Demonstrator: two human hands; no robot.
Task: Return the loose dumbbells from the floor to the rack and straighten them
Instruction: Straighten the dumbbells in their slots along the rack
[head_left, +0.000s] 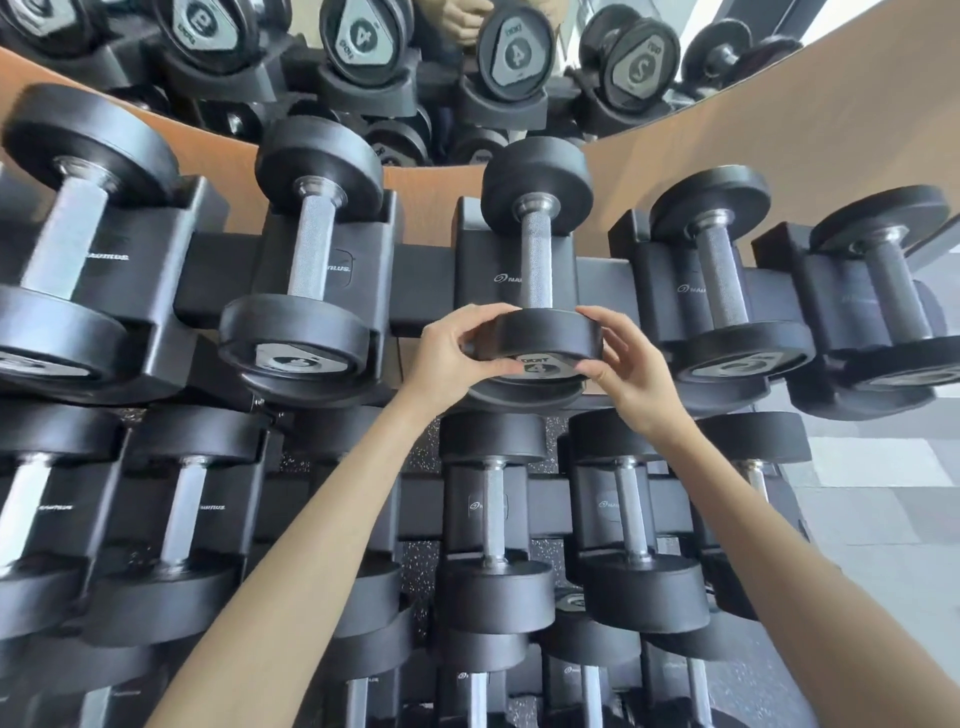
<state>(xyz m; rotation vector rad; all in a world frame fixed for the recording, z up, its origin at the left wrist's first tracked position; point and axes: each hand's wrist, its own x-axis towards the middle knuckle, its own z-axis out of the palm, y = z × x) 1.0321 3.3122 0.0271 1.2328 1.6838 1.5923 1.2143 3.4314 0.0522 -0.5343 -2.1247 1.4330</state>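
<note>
Centrally, the black rubber-headed, steel-handled dumbbell (535, 260) marked 4 lies in a cradle on the top tier of the black metal rack (421, 283), its handle pointing away from the person. Both hands hold its near head: the left hand (452, 348) and the right hand (626, 364) each curl fingers (475, 314) over the rim, thumbs on the end face. Similar black dumbbells (306, 260) fill the neighbouring cradles and the tier below. A mirror (519, 52) above reflects them.

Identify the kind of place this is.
Likely a gym's free-weights area: tiered rack of dumbbells, wall mirror behind it, speckled rubber floor below. Left hand and right hand grip the dumbbell marked 4.
</note>
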